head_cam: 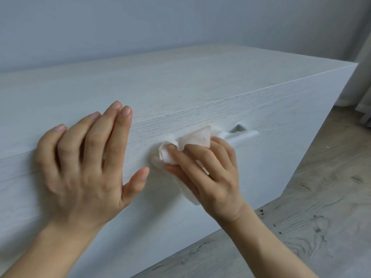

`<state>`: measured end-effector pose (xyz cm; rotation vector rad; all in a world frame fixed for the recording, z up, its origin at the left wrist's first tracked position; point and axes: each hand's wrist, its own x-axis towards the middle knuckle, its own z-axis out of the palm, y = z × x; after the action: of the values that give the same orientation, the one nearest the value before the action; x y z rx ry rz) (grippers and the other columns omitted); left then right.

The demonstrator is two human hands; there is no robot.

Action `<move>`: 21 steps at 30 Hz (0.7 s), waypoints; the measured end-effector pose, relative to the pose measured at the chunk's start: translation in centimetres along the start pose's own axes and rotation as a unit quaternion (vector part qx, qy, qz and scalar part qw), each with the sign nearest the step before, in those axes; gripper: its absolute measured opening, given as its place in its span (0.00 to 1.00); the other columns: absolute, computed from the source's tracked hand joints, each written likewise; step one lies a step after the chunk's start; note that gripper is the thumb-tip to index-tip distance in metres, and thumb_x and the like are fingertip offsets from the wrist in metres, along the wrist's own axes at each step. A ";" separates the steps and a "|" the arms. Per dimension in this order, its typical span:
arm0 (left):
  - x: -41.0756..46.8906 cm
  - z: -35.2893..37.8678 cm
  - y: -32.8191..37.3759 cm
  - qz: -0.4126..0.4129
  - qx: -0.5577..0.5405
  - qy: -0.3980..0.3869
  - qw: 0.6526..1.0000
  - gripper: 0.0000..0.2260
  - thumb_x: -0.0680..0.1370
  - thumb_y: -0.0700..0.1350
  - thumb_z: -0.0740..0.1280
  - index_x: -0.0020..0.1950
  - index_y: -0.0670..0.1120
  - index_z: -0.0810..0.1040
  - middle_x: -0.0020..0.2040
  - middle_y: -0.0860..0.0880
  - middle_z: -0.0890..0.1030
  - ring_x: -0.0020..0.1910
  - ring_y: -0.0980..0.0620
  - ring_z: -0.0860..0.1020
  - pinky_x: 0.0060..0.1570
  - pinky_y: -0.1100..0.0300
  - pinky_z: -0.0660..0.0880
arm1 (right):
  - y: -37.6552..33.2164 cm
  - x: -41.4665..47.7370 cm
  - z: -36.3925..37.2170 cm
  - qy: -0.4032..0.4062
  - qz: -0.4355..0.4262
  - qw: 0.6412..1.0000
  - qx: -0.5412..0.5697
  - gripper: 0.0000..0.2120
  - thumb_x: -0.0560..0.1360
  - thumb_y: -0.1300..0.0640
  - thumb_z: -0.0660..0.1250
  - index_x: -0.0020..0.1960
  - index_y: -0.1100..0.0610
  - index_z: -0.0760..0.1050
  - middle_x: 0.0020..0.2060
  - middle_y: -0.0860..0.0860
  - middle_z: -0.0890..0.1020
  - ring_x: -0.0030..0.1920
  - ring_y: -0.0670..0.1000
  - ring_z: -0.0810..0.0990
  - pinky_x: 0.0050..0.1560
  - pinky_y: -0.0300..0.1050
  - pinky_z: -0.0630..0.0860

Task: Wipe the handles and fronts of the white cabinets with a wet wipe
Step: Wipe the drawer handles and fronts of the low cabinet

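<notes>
Grey wall [180, 21], white wood-grain cabinet [261, 161]. Left hand [84, 167] flat on it; right hand [212, 177] pinches crumpled white wet wipe [193, 139] at recessed handle [248, 134]. Mid-handle; fronts likely pending.

left hand [84, 173]: bare, short nails | right hand [212, 177]: bare, short nails | forearms [271, 247]: bare

Floor [321, 197]: grey wood-grain boards with dark knots and streaks, filling the lower right of the frame.
Standing on it: a white cabinet [200, 81] with a grained surface, across the left and middle of the frame.
Loose on it: a small pale speck [328, 146], middle right.
</notes>
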<state>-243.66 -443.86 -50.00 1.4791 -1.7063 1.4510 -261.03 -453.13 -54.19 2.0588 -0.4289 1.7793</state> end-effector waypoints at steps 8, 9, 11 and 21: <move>-0.2 -0.1 0.2 -0.001 0.018 -0.004 1.000 0.29 0.82 0.57 0.45 0.75 0.40 0.62 0.69 0.42 0.67 0.61 0.38 0.69 0.58 0.36 0.69 | 0.3 0.0 -2.3 0.154 0.252 0.953 0.060 0.06 0.79 0.56 0.64 0.53 0.56 0.79 0.46 0.48 0.82 0.44 0.44 0.81 0.47 0.43 0.79; -0.3 -0.1 0.2 -0.001 0.015 -0.003 1.000 0.29 0.82 0.57 0.45 0.74 0.39 0.63 0.69 0.42 0.68 0.61 0.38 0.69 0.57 0.36 0.69 | 0.6 0.4 -2.8 0.214 0.315 0.922 0.062 0.06 0.79 0.54 0.64 0.52 0.52 0.79 0.44 0.43 0.82 0.42 0.40 0.80 0.45 0.37 0.78; -0.2 0.0 0.3 -0.003 0.010 -0.002 1.000 0.29 0.82 0.57 0.45 0.74 0.39 0.63 0.69 0.42 0.68 0.61 0.38 0.69 0.57 0.34 0.70 | 1.2 1.2 -3.5 0.297 0.381 0.872 0.080 0.04 0.79 0.54 0.64 0.51 0.50 0.77 0.41 0.37 0.81 0.41 0.36 0.79 0.43 0.31 0.75; -0.1 0.4 0.0 -0.004 -0.027 0.003 1.000 0.29 0.82 0.58 0.46 0.75 0.40 0.61 0.70 0.42 0.66 0.60 0.36 0.71 0.49 0.33 0.73 | -1.5 -0.2 1.2 0.091 0.330 0.938 0.060 0.21 0.83 0.50 0.49 0.65 0.63 0.69 0.67 0.58 0.69 0.74 0.62 0.57 0.73 0.56 0.60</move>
<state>-243.50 -444.12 -50.24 1.4509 -1.7199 1.3931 -259.34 -452.34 -54.70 1.9311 -1.0775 2.3949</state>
